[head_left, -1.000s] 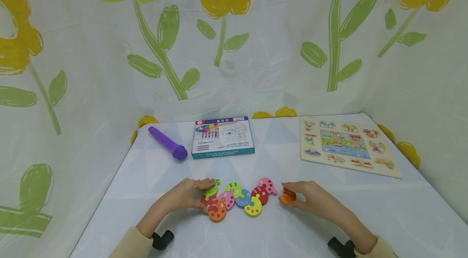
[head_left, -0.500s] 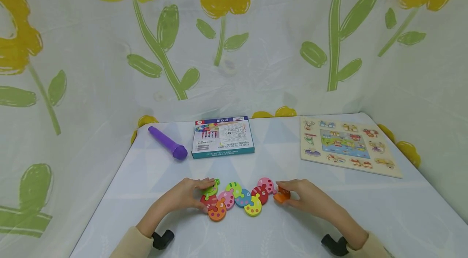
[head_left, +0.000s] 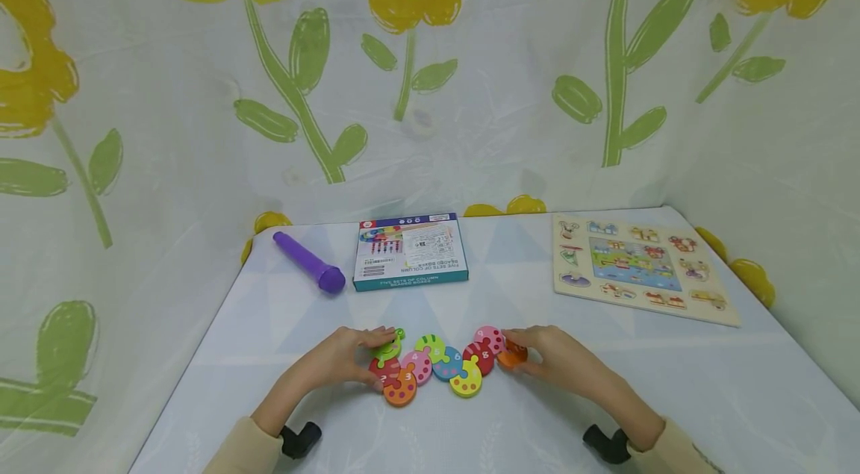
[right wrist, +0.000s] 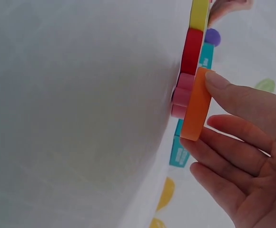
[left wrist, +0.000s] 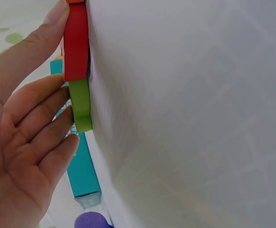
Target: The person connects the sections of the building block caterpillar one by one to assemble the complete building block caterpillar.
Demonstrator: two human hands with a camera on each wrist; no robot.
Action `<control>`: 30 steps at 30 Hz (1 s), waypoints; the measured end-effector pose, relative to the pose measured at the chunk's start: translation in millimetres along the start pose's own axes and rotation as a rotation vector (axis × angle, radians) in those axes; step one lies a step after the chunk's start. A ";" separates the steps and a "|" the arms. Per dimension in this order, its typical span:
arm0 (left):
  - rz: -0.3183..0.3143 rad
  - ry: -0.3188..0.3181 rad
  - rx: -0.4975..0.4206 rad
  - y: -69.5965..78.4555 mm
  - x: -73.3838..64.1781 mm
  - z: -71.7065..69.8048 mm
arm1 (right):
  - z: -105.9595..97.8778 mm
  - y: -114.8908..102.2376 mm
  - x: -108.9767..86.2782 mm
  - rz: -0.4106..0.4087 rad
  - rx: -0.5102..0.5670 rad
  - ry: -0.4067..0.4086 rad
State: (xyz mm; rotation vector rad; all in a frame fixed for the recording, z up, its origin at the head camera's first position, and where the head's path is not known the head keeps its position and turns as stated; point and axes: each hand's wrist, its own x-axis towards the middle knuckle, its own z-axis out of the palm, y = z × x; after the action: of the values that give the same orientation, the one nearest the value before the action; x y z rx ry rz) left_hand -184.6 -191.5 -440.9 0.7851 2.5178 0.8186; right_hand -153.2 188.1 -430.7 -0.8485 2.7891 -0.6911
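Observation:
A wooden caterpillar puzzle (head_left: 446, 364) of numbered, coloured round pieces lies in a wavy row on the table. My left hand (head_left: 344, 358) holds its left end, with the fingers at the green head piece (head_left: 387, 351) and the thumb by the red piece (left wrist: 76, 42) numbered 2. At the other end my right hand (head_left: 563, 358) pinches an orange puzzle piece (right wrist: 196, 104) between thumb and fingers. This piece is tilted and overlaps the pink piece (right wrist: 182, 97) numbered 9, right at its knob. The fingers hide part of the orange piece in the head view.
Behind the caterpillar lies a flat teal-edged box (head_left: 410, 254). A purple toy microphone (head_left: 309, 263) rests to its left. At the back right is a wooden picture puzzle board (head_left: 638, 269). Flower-printed cloth (head_left: 470, 123) rises behind and beside the table.
My right hand has moved left with the orange piece, from a gap beside the row to the pink end piece. The left hand has stayed in place on the caterpillar.

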 end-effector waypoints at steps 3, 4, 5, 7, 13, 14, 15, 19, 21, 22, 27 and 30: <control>0.002 -0.001 0.004 0.2 0.1 0.4 | 0.1 -0.5 1.7 0.004 0.001 0.004; -0.005 -0.002 0.005 0.2 0.1 0.4 | 0.1 -0.6 2.1 0.006 0.002 0.005; -0.007 -0.003 0.006 0.2 0.2 0.5 | 0.1 -0.8 2.4 0.008 0.003 0.006; -0.009 -0.002 0.008 0.2 0.1 0.2 | 0.1 -1.0 2.9 0.010 0.002 0.008; -0.010 0.004 0.013 0.5 -0.3 -0.1 | 0.5 -2.4 4.2 0.013 -0.006 0.012; -0.010 0.004 0.012 0.5 -0.4 0.1 | 0.5 -2.7 4.4 0.014 -0.010 0.011; -0.010 0.004 0.012 0.6 -0.4 0.1 | 0.4 -3.1 4.7 0.013 -0.012 0.011; -0.009 0.004 0.006 1.0 -0.6 0.1 | 0.0 -3.7 4.6 0.008 -0.020 0.010; -0.013 0.002 0.002 0.8 -0.5 0.0 | 0.1 -3.6 4.8 0.006 -0.023 0.002; -0.013 0.003 0.003 0.6 -0.4 0.0 | 0.6 -3.1 4.9 0.006 -0.025 -0.004; -0.002 0.004 0.011 -1.8 0.2 0.7 | 2.5 -1.1 6.7 0.012 -0.028 -0.026; 0.006 0.004 0.002 -3.0 0.6 1.0 | 3.4 0.4 7.4 0.022 -0.032 -0.024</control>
State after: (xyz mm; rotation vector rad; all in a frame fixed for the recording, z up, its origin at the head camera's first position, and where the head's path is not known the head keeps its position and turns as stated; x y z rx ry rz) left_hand -185.7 -192.7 -443.6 0.7931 2.5210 0.8206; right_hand -158.6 182.9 -433.9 -0.8244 2.7910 -0.6295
